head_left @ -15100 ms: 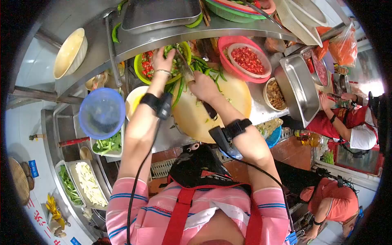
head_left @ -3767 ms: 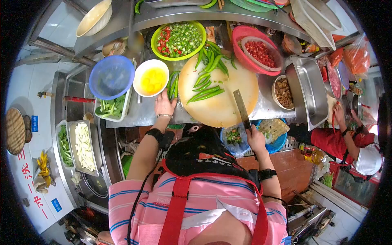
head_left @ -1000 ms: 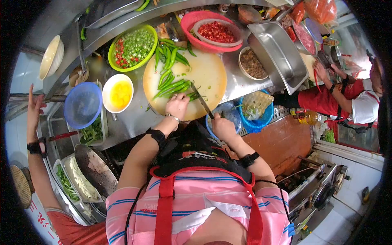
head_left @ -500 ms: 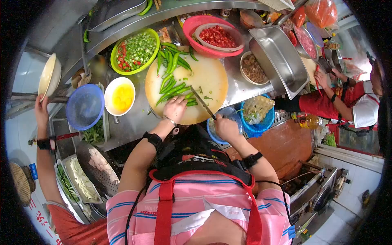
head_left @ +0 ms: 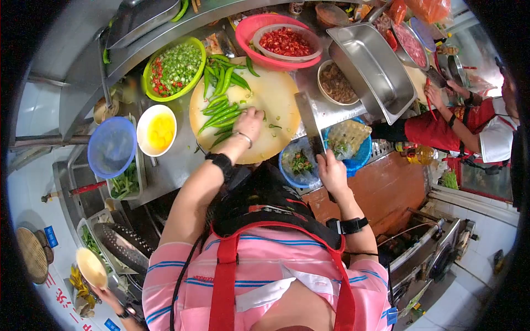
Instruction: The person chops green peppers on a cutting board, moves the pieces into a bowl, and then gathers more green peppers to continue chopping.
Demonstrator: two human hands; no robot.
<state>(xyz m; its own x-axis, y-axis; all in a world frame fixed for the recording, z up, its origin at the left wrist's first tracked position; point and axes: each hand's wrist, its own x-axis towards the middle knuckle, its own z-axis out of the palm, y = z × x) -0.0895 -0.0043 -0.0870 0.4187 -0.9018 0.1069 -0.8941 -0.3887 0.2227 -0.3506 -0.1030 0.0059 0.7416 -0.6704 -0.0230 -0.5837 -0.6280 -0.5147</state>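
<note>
The long green peppers [head_left: 223, 117] lie loosely side by side on the left part of a round chopping board [head_left: 279, 113], by the tabletop's [head_left: 171, 174] near edge. They look light and firm-skinned but hollow, likely to roll or slip when wet and to split under a hard squeeze; mid-length, with several gathered flat, seems the steadiest hold. The left hand [head_left: 248, 124] is at their right-hand ends, fingers bent and drawn together; whether they pinch anything, I cannot tell. The right hand [head_left: 333, 172] is wrapped round the handle of a cleaver [head_left: 310, 122], probably the heaviest, stiffest piece here, its blade beyond the board's right edge. Toward the tabletop's far edge stand a lime-green bowl [head_left: 147, 83] and a red basin [head_left: 240, 41].
</note>
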